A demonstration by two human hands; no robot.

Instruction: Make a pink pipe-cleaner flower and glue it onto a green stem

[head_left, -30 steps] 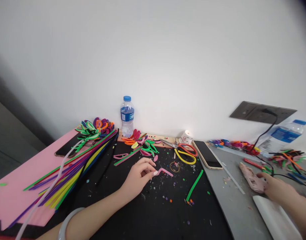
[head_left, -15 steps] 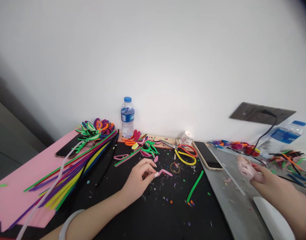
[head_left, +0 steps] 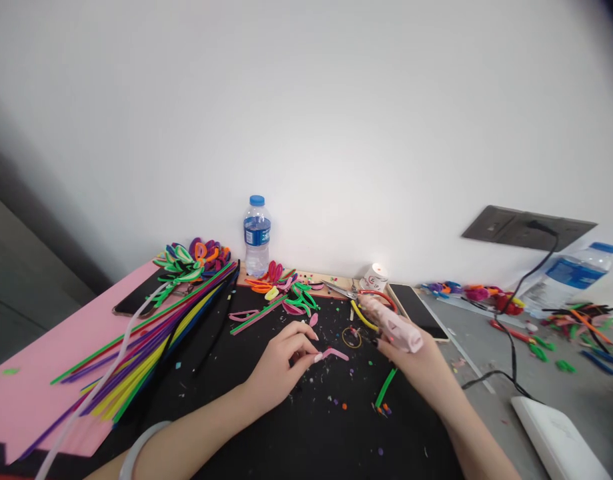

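Thumb and forefinger pinched close together, the left hand's grip (head_left: 286,360) has hold of one end of a bent pink fuzzy strip (head_left: 337,353), low over the black part of the worktop (head_left: 306,440). Its other end points away toward the right. Closed around a pale pink gun-shaped tool (head_left: 393,328), the right hand (head_left: 420,363) sits across from it, well short of touching the strip. From where I stand I can't read any marking on the tool, which covers part of the red and yellow handled scissors (head_left: 342,290).

Just below the right hand a green strip (head_left: 385,390) shows in part, and a dark-screened phone (head_left: 423,312) lies behind that hand. Against the wall stands a water bottle (head_left: 257,233) with a blue cap; its blue label carries white Chinese characters, too small for me to make out in full. Off to the right, another bottle (head_left: 569,277) leans, its blue label unreadable from here. A white roll (head_left: 375,277) near the scissors bears small dark and reddish print I can't decipher. Long coloured strips (head_left: 161,347) fan out on the left, beside looped flower-like pieces (head_left: 201,257).
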